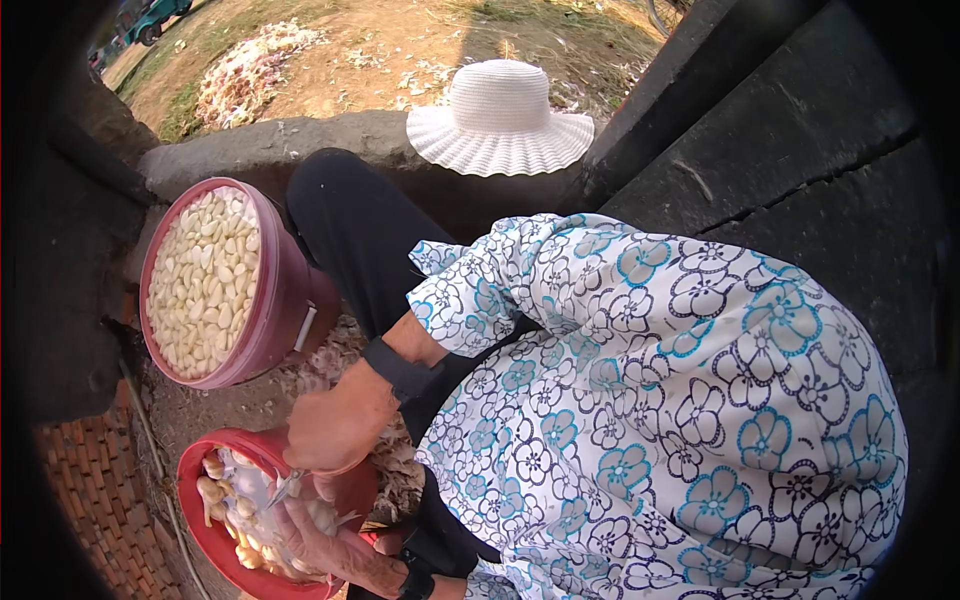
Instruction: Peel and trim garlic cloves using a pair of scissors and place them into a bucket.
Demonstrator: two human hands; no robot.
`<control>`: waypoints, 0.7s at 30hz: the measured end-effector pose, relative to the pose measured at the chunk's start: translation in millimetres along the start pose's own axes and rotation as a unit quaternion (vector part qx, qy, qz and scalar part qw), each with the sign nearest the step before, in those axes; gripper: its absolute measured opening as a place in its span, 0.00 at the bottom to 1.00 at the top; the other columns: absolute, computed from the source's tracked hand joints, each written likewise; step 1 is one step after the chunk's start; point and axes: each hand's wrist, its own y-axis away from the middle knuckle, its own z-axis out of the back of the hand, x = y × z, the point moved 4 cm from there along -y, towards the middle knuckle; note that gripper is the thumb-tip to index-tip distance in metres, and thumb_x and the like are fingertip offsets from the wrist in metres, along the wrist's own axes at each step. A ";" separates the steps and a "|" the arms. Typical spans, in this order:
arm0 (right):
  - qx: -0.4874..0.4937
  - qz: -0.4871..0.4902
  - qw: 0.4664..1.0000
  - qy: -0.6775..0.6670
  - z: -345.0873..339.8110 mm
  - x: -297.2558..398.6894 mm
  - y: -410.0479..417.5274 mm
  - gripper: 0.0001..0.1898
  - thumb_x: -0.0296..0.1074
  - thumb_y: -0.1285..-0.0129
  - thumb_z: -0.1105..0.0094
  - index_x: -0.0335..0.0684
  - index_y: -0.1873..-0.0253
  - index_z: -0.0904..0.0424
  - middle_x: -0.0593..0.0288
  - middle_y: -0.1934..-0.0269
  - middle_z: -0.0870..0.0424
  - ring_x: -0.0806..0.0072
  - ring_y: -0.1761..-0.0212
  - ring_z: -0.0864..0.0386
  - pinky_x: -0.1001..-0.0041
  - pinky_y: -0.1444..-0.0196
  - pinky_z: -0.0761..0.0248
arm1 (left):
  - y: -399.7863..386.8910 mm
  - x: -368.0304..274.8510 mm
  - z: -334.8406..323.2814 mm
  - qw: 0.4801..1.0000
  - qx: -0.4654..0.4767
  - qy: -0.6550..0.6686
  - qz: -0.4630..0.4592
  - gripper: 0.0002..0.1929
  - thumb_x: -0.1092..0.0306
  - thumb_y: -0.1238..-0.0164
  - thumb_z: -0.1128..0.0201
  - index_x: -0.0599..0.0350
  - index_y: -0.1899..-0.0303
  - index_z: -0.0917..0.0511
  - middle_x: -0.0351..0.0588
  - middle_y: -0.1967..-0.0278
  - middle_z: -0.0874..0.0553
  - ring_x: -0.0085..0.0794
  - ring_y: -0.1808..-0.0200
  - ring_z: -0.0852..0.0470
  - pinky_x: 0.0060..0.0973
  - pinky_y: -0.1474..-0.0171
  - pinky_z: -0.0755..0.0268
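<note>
My right hand [337, 427], wearing a dark wristband, is closed around a small metal blade [282, 487] over the red bucket [196, 540]. Just below it, my left hand [341, 555] grips a pale garlic bulb [322, 516], partly covered by the fingers. Whole and loose garlic bulbs [214, 491] lie inside that bucket, some under a whitish sheet or liquid that I cannot make out. Beside it stands a pink bucket [274, 300], filled to near its rim with peeled garlic cloves [206, 281].
Garlic skins [394, 472] litter the ground by the buckets. A white brimmed hat [501, 112] rests on a low concrete ledge [300, 142]. Outside lies a heap of skins [259, 71]. Dark wooden boards [780, 150] stand on one side, stacked bricks [112, 502] on the other.
</note>
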 end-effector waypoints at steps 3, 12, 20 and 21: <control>0.023 0.005 0.998 -0.052 -6.4 -3.1 -4.5 0.12 0.31 0.51 0.46 0.27 0.64 0.28 0.45 0.78 0.21 0.50 0.74 0.20 0.62 0.73 0.27 | 4.1 -5.2 -3.5 0.999 -0.023 0.017 0.028 0.20 0.66 0.34 0.41 0.63 0.43 0.28 0.50 0.55 0.20 0.28 0.63 0.18 0.19 0.69 0.22; -0.078 -0.123 0.935 -0.325 -1.1 -21.1 -20.1 0.20 0.25 0.56 0.50 0.21 0.56 0.33 0.41 0.75 0.22 0.50 0.71 0.21 0.63 0.71 0.29 | 2.7 -2.1 -10.3 0.999 -0.004 -0.041 -0.024 0.15 0.69 0.35 0.40 0.65 0.50 0.24 0.44 0.68 0.18 0.22 0.72 0.21 0.17 0.70 0.26; -0.127 -0.119 0.944 -0.282 -0.7 -26.1 -16.1 0.15 0.26 0.58 0.47 0.26 0.63 0.31 0.43 0.73 0.23 0.54 0.70 0.22 0.64 0.72 0.31 | -0.6 6.2 -6.2 0.994 0.103 -0.047 -0.012 0.14 0.66 0.34 0.40 0.64 0.52 0.23 0.44 0.67 0.19 0.25 0.73 0.20 0.20 0.69 0.24; -0.120 -0.105 0.944 -0.290 -1.5 -25.8 -16.0 0.15 0.26 0.58 0.47 0.26 0.62 0.31 0.44 0.73 0.24 0.56 0.71 0.23 0.65 0.72 0.32 | -0.1 5.0 -6.0 0.994 0.102 -0.046 -0.011 0.14 0.66 0.34 0.40 0.64 0.52 0.23 0.44 0.67 0.19 0.25 0.73 0.20 0.20 0.69 0.24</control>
